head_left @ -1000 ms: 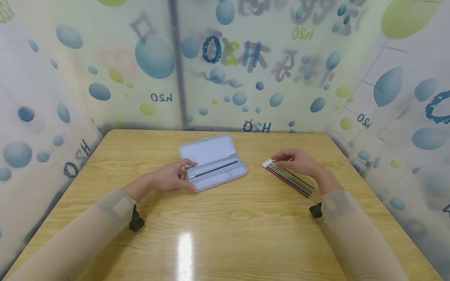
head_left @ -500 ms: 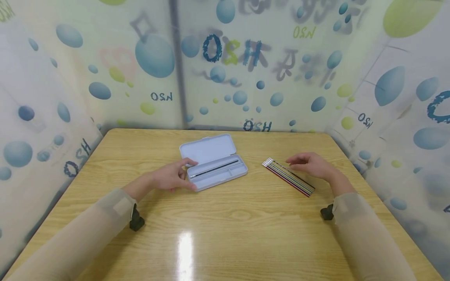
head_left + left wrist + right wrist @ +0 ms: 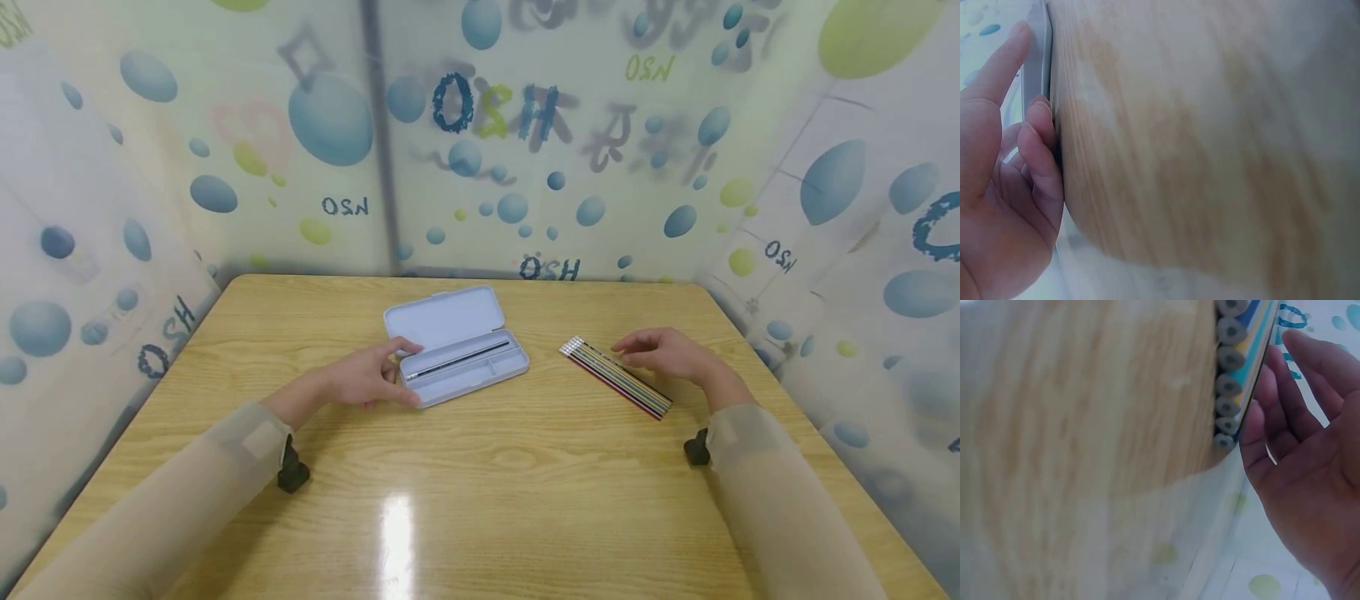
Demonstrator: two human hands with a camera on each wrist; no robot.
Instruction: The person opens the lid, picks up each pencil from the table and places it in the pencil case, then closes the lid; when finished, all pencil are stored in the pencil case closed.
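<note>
A pale blue pencil case (image 3: pixel 510 362) lies with its lid (image 3: pixel 444 317) raised, left of the table's centre. One dark pencil (image 3: pixel 459 360) rests lengthwise in its long compartment. My left hand (image 3: pixel 365 375) holds the case by its left end, thumb at the near corner and index finger by the far side; the left wrist view shows the other fingers curled beside the case. To the right, several striped pencils (image 3: pixel 618 379) lie side by side in a flat row, silver ends pointing to the far left. My right hand (image 3: pixel 670 357) is beside their far edge, fingers loosely bent, gripping nothing.
Everything stands on a wood-grain table (image 3: pixel 495 492). A printed curtain (image 3: pixel 480 225) with blue and green spots surrounds its back and sides. Bare tabletop lies between the case and the pencils.
My right hand has drawn back to the right from above the pencils' silver ends to beside their far edge. The left hand and the pencil case have stayed in place.
</note>
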